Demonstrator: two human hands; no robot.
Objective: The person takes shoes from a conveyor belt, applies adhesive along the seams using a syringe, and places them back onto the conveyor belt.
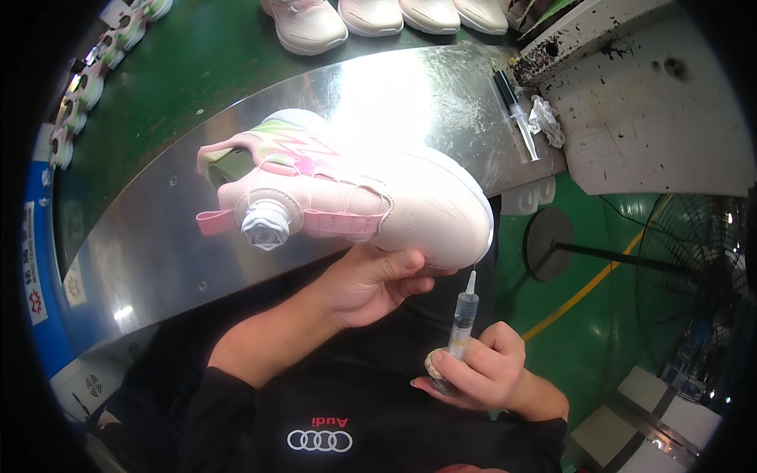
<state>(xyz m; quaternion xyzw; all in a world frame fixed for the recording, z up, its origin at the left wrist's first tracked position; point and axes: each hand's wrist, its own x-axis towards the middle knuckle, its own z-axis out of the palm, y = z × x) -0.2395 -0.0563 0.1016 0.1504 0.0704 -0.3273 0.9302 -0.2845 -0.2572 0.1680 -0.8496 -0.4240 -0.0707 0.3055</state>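
Observation:
My left hand [378, 284] is closed on a pale pink sports shoe [430, 197] with a white dial, thin laces and a pink pull tab. Its thumb presses the side near the toe, and the shoe is tipped with its toe to the right. In my right hand [485, 370] is a clear syringe [464, 319] partly filled with clear liquid. The syringe points upward, its thin tip at the edge of the toe where upper and sole meet. Whether the tip touches the shoe I cannot tell. The fingers wrap round the lower barrel and hide the plunger.
Beneath the shoe lies a curved metal worktop [158, 244]. Several pale shoes [371, 16] stand in a row beyond it. A black-and-clear pen-like tool [516, 114] and crumpled tissue [546, 122] lie at the right, beside a stained panel [654, 110]. A fan [694, 268] stands farther right.

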